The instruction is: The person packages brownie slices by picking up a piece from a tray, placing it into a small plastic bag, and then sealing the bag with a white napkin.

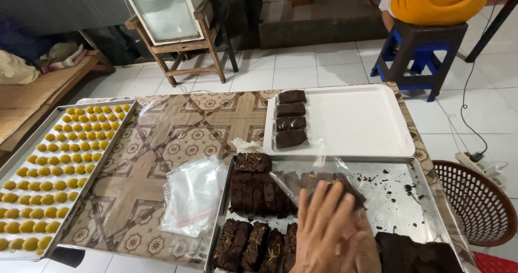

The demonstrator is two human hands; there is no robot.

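1. Pressing down flat, the one hand (326,227) in view spreads its fingers over a clear plastic bag (318,184) with a brownie slice (348,189) in it; nothing is clenched, the palm simply rests on the wrap. Which hand it is, I cannot tell, and the other is out of sight.
2. The bagged slice lies on the steel tray (399,197), right of the row of cut brownies (259,192), where bare metal with crumbs leaves working room.
3. A second row of brownies (253,246) sits along the near edge, just left of the hand.
4. Four wrapped slices (291,119) line the left edge of the white tray (356,122); most of it lies bare.
5. Spare bags (191,195) lie on the patterned table (162,143), just left of the steel tray.
6. A tray of yellow balls (59,165) fills the table's left edge.
7. A wicker basket (475,197) stands right of the table.
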